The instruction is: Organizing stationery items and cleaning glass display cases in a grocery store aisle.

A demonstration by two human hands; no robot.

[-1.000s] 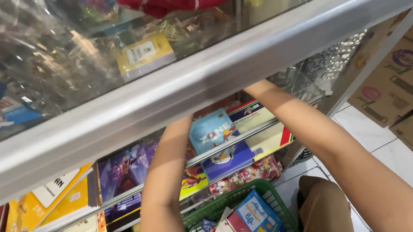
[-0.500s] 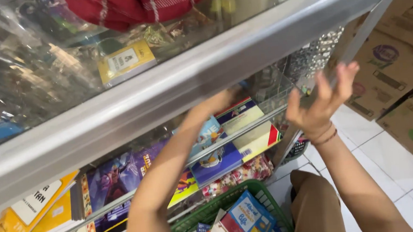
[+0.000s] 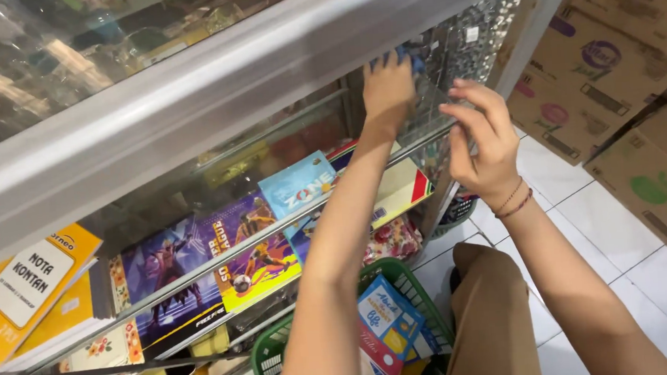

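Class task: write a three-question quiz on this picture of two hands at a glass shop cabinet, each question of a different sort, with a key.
1. True or false: the left hand is raised to the upper part of the glass cabinet, with something blue at its fingertips.
2. Which container stands on the floor below the arms? A green basket; B red bucket; C wooden crate.
3. Fill in: the right hand wears thin ____ at the wrist.

Key:
1. True; what the blue thing is cannot be told.
2. A, and it holds packets.
3. Bracelets. This hand is open and grips nothing.
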